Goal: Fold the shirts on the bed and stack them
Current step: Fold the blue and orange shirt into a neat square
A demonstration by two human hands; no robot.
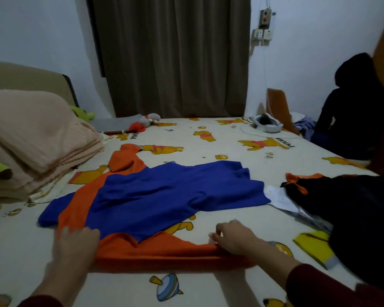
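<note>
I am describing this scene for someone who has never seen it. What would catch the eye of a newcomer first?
First the blue and orange shirt, spread in the middle of the bed sheet with yellow bear prints. The left hand and right hand rest on its near orange edge. A dark pile of clothes lies to the right, folded beige blankets to the left.

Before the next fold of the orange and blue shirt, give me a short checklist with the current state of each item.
1. Left hand on the shirt's near edge: ok.
2. Right hand on the same edge: ok.
3. Shirt spread flat: not ok, rumpled, upper sleeve bunched.
4. Bare bed sheet beyond shirt: ok.
5. Dark clothes pile apart from shirt: cannot tell.
6. Folded stack begun: cannot tell.
</note>
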